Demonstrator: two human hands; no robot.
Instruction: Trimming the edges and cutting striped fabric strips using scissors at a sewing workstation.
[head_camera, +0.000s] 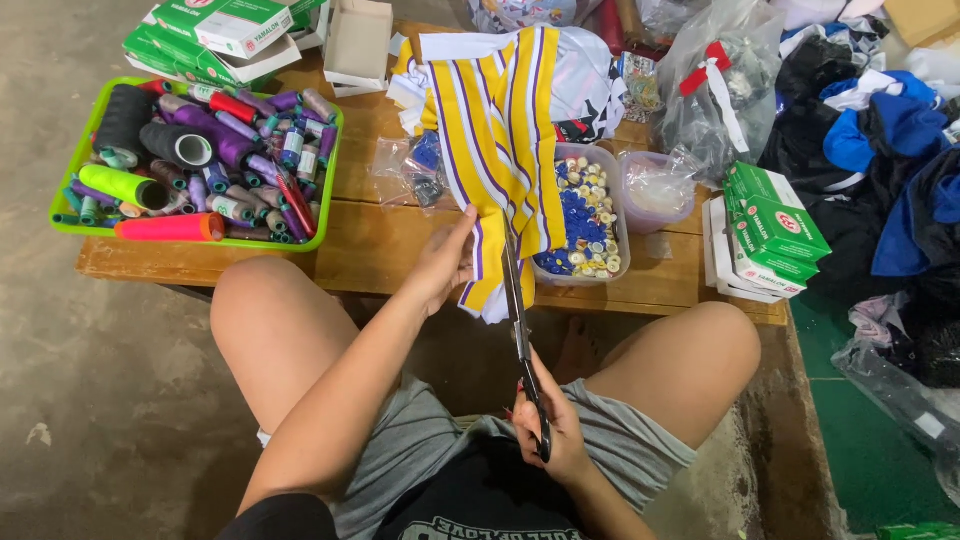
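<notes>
Left fingers: the fingers (470, 222) are pressed together on the lower edge of the striped cloth (505, 140), thumb side toward the blades.
Left hand: the left hand (445, 262) is raised off the left knee, forearm slanting up from the lap, wrist bent slightly back.
Right fingers: curled shut through the loops of the scissors (520, 320), red nails showing.
Right hand: the right hand (548, 425) sits low between the knees, just above the grey shirt hem, with the scissors pointing up and away.
Scissors: long dark blades, tips reaching the cloth's bottom edge just beside the left fingers; how far the blades are parted I cannot tell.
Striped cloth: yellow with white and purple stripes, draped from the back of the wooden counter (370, 245) down over its front edge, lower corner folded and hanging.
Nearby: a clear tub of buttons (590, 215) touches the cloth's right side; a green tray of thread spools (195, 150) lies well apart at the left.
</notes>
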